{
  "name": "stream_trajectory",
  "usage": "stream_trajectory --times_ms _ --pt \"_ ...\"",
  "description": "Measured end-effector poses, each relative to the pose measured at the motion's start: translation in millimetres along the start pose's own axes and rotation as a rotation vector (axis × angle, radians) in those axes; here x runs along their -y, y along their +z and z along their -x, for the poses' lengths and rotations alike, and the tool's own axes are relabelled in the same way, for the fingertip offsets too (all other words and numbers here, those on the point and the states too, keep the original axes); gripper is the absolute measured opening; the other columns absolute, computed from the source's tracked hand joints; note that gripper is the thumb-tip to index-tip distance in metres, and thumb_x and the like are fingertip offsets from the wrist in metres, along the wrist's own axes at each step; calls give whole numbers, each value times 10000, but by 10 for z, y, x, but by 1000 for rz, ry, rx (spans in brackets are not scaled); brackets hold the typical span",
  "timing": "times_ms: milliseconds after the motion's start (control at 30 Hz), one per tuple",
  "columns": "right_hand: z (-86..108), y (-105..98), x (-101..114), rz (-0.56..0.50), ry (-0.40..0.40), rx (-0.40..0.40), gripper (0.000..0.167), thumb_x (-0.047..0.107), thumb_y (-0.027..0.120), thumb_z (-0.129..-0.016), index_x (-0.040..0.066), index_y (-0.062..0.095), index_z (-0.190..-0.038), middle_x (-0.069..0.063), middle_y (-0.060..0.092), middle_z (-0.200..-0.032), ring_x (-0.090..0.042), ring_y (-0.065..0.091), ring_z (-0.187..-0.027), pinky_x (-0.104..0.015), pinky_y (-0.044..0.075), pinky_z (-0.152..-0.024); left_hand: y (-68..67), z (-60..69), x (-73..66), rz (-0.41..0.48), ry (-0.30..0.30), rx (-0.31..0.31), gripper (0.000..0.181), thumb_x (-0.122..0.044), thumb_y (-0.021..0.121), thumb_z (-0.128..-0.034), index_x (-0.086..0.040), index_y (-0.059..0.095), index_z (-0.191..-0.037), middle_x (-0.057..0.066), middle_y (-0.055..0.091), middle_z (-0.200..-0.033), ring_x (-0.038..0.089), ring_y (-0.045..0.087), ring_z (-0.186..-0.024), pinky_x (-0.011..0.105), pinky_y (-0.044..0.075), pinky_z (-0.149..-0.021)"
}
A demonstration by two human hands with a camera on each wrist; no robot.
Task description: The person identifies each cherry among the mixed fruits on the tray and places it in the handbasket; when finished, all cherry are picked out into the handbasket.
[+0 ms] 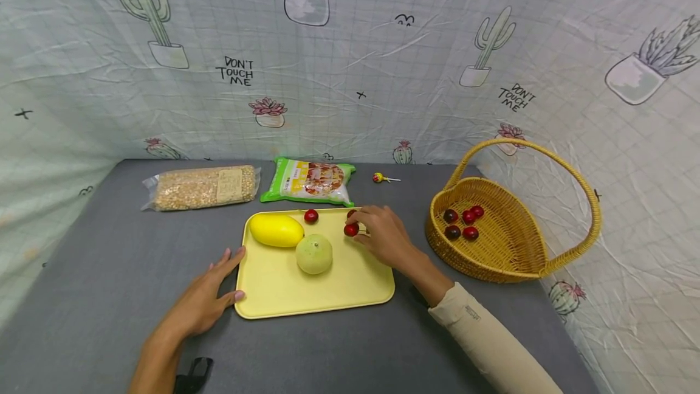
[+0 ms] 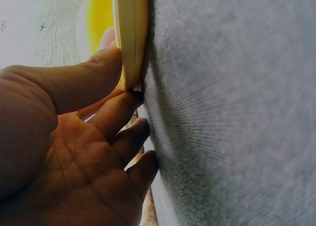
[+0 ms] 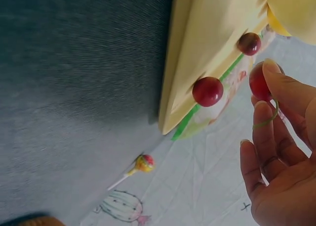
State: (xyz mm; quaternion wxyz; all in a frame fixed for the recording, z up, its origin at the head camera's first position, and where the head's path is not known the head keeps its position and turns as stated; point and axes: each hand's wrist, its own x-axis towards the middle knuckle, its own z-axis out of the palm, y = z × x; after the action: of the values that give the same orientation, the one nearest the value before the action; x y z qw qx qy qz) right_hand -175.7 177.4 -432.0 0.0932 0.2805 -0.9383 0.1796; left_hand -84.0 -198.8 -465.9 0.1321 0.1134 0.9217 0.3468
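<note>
My right hand [image 1: 383,236] pinches a dark red cherry [image 3: 259,81] with a green stem between thumb and fingertips, above the right part of a yellow tray [image 1: 350,293]. Another cherry [image 3: 207,91] lies on the tray close by, partly behind the fingers in the head view. A third cherry [image 1: 311,216] sits near the tray's far rim. The tray also holds a yellow mango-like fruit [image 1: 276,230] and a round pale green fruit [image 1: 314,254]. My left hand [image 1: 205,297] touches the tray's left edge, thumb and fingers extended and spread.
A wicker basket [image 1: 487,272] with a tall handle stands at the right, several cherries inside. Behind the tray lie a bag of grains [image 1: 202,188], a green-and-white food packet [image 1: 312,181] and a lollipop [image 1: 378,177]. A black object [image 1: 195,374] sits at the front left.
</note>
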Motion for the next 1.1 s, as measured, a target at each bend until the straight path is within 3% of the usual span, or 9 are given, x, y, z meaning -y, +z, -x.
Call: stream_trajectory --times_ms 167,400,633,833,1100 --pt "117 -46 -8 -9 -6 -40 324 126 919 -836 159 817 -1142 -37 802 -1115 -240 743 -1024 -509 567 -852 6 7 7 -2 5 -6 881 -178 779 -956 -73 297 -1685 366 207 -1702 624 226 -1542 795 212 -1218" --pt "268 -123 -27 2 -15 -108 336 130 945 -801 188 822 -1108 -17 798 -1071 -190 716 -925 -428 537 -770 5 8 1 -9 -4 -5 882 -189 776 -961 -91 291 -1691 359 199 -1708 647 213 -1534 811 203 -1209" --pt "421 -196 -60 -2 5 -146 359 114 958 -784 181 827 -1110 -17 784 -1063 -155 629 -765 -323 412 -711 10 5 -4 -16 -13 -4 889 -189 782 -957 -100 290 -1693 358 202 -1707 655 215 -1527 816 199 -1205" --pt "540 -259 -112 1 33 -163 371 121 963 -781 189 822 -1117 -10 788 -1095 -161 706 -811 -334 463 -742 14 1 0 -18 -20 -1 895 -195 785 -954 -98 288 -1693 362 201 -1706 660 217 -1523 815 201 -1206" --pt "655 -379 -177 17 63 -178 383 148 968 -773 195 823 -1124 -1 792 -1087 -152 695 -790 -356 518 -763 15 12 9 -3 -2 -6 899 -177 787 -948 -102 289 -1693 357 202 -1709 642 218 -1535 806 201 -1214"
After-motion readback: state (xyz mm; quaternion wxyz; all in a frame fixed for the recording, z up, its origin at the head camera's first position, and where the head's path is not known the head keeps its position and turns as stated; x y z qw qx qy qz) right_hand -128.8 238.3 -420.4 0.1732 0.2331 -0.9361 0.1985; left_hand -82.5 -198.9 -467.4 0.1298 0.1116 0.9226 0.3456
